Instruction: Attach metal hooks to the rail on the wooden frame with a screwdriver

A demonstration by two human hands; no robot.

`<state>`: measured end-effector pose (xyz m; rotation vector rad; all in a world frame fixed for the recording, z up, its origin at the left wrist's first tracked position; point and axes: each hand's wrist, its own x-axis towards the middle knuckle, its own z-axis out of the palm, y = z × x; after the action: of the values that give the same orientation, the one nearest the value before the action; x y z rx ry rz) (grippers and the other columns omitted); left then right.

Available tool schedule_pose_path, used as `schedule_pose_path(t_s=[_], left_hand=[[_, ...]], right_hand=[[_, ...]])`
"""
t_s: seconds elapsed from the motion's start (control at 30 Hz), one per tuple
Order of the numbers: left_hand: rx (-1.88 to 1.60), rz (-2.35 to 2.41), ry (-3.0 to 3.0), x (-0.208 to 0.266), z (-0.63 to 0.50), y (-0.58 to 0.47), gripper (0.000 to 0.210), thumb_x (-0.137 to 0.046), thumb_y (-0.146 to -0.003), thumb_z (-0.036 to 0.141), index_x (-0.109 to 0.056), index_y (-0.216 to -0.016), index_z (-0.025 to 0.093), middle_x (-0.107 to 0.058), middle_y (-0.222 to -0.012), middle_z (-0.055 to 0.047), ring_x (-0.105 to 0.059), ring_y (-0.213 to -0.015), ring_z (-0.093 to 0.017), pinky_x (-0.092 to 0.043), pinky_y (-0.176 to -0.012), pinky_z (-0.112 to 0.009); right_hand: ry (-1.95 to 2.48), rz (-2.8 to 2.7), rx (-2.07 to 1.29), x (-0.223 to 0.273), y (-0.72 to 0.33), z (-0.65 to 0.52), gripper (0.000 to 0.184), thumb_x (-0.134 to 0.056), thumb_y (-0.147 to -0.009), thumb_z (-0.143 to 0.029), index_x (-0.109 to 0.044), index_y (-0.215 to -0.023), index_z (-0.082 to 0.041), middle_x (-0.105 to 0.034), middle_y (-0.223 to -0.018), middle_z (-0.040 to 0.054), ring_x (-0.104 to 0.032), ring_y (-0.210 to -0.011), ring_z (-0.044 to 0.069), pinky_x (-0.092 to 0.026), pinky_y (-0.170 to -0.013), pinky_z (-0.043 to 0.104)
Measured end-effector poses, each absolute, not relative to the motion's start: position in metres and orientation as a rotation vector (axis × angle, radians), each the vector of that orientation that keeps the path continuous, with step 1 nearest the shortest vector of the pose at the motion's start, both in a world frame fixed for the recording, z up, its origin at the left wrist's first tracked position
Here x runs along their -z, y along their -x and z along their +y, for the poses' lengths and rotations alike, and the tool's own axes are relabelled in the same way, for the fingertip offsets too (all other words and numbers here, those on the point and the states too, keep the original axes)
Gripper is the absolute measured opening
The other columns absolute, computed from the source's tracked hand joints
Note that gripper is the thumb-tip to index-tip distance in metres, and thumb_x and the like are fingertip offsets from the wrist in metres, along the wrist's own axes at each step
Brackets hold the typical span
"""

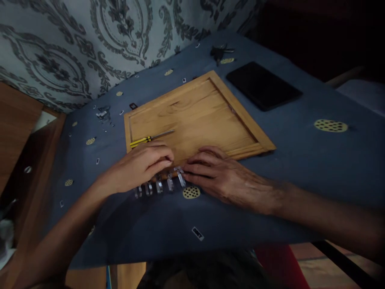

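Head view. Lowest in the frame, below centre, we note a small white label (197, 233) lying flat on the blue tablecloth (300, 168). Just above it, at centre, both hands meet over a row of small metal clips (159, 186) that stand in a line on the cloth at the near edge of the wooden tray (210, 108). Our left hand (141, 166) lies palm down, fingers curled narrow, fingertips at the right end of the row; whether it pinches a clip we cannot tell. Our right hand (216, 174) lies flat with fingers loosely together, fingertips touching the rightmost clip (181, 178); a firm grip does not show. On the tray floor, left of centre, a yellow-handled screwdriver (150, 139) lies just above the left hand. Upper right: a dark tablet (263, 85) flat on the cloth, beside the tray. Top centre-right: a dark bunch of keys (221, 52). Left of the tray, small metal scraps (104, 114).
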<state>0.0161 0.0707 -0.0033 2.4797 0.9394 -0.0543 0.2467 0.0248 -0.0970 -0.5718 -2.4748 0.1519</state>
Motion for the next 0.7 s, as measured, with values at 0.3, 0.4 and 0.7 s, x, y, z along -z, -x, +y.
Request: schedule_pose_path(t_s=[0.3, 0.4, 0.7], left_hand=[[-0.451, 1.301, -2.444, 0.011, 0.056, 0.032, 0.016, -0.053, -0.1, 0.026, -0.066, -0.104, 0.018, -0.07, -0.096, -0.003, -0.066, -0.087, -0.015, -0.05, -0.078, -0.026], [-0.505, 1.091, -2.555, 0.017, 0.048, 0.029, 0.018, -0.051, -0.101, 0.019, -0.068, -0.108, 0.018, -0.068, -0.099, -0.005, -0.065, -0.093, -0.016, -0.05, -0.082, -0.027], [-0.56, 1.095, -2.626, 0.027, 0.046, 0.021, 0.018, -0.051, -0.102, 0.018, -0.068, -0.106, 0.017, -0.067, -0.098, -0.006, -0.062, -0.096, -0.018, -0.051, -0.085, -0.032]], right_hand=[[0.56, -2.449, -0.19, 0.1, -0.246, 0.025, 0.024, -0.048, -0.101, -0.017, -0.069, -0.113, -0.015, -0.076, -0.112, 0.0075, -0.063, -0.106, 0.025, -0.049, -0.097, 0.048], [0.578, -2.468, -0.191, 0.098, -0.247, 0.025, 0.026, -0.047, -0.102, -0.016, -0.068, -0.117, -0.017, -0.076, -0.114, 0.0067, -0.063, -0.108, 0.024, -0.048, -0.099, 0.048], [0.549, -2.416, -0.145, 0.114, -0.245, 0.026, 0.027, -0.048, -0.101, -0.018, -0.068, -0.12, -0.02, -0.076, -0.113, 0.0061, -0.063, -0.109, 0.022, -0.049, -0.1, 0.048]])
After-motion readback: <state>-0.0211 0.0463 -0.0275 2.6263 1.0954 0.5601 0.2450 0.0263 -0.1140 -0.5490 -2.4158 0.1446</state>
